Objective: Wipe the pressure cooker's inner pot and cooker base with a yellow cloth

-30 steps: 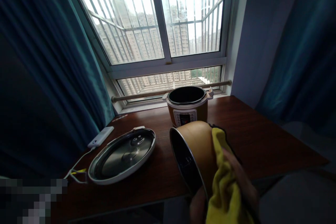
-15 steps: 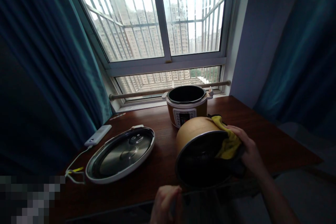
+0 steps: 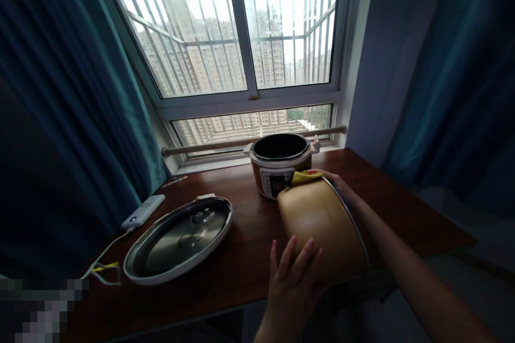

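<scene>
A gold inner pot point(image 3: 319, 225) lies tilted on its side near the front of the table, its opening turned away to the right. My left hand point(image 3: 292, 284) rests against the pot's outer wall with fingers spread. At the pot's far side my right hand point(image 3: 336, 185) is closed on a yellow cloth point(image 3: 306, 176), which touches the pot's outside near the top. The right fingers are partly hidden behind the pot. Just behind stands the electric cooker body point(image 3: 261, 174), uncovered, with its control panel facing me.
An oval lid point(image 3: 177, 273) lies upturned on the left of the wooden table point(image 3: 245, 225). Past it are a white power bank point(image 3: 144, 210) and a cable point(image 3: 107, 252). A barred window and blue curtains point(image 3: 132, 118) frame the back.
The pot has turned, so its outer wall shows instead of its dark inside. My left hand has come up onto it, and the cloth has moved left with my right hand.
</scene>
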The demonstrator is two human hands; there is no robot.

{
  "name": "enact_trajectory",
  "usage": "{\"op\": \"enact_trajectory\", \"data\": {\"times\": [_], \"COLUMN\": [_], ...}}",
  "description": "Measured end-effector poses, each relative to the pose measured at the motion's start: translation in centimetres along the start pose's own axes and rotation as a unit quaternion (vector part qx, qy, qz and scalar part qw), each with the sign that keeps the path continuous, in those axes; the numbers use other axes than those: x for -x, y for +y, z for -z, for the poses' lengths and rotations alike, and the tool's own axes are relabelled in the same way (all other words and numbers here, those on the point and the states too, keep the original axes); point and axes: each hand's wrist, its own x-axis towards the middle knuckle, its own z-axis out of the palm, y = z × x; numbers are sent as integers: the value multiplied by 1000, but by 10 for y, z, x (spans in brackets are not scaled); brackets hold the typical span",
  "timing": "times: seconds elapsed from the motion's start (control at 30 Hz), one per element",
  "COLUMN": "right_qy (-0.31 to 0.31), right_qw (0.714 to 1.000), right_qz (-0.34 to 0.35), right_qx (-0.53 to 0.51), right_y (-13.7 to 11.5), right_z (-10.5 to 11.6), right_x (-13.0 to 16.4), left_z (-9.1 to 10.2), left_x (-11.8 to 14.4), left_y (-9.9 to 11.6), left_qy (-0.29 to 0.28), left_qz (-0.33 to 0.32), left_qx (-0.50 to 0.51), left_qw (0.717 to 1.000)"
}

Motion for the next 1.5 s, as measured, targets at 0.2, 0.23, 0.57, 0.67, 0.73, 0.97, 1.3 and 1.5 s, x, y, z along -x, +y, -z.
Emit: {"op": "enact_trajectory", "data": {"times": [0.2,0.23,0.57,0.67,0.73,0.97,1.3,1.5], "right_qy": [210,286,116,10,-30,-109,272,287], "right_qw": [977,958,945,928,925,947,946,943], "right_qz": [-24,-30,50,28,30,88,-124,-157], "right_qx": [15,21,301,370,378,288,124,55], "right_y": [2,-3,-104,-108,-108,-103,-30,-18], "right_z": [28,34,-44,-69,-71,-51,-69,-87], "right_x": [1,7,85,84,82,86,136,142], "left_z": [1,2,-12,-12,-3,25,-14,-20], "left_x": [-12,-14,-13,-8,-8,-50,-71,-93], "left_y": [3,2,-21,-29,-32,-28,-15,-13], "left_qy": [-40,-53,2,74,79,-14,-114,-100], "left_qz": [36,42,155,269,329,150,123,198], "left_qx": [3,5,297,467,513,271,24,-30], "left_qw": [999,998,942,839,789,951,986,975]}}
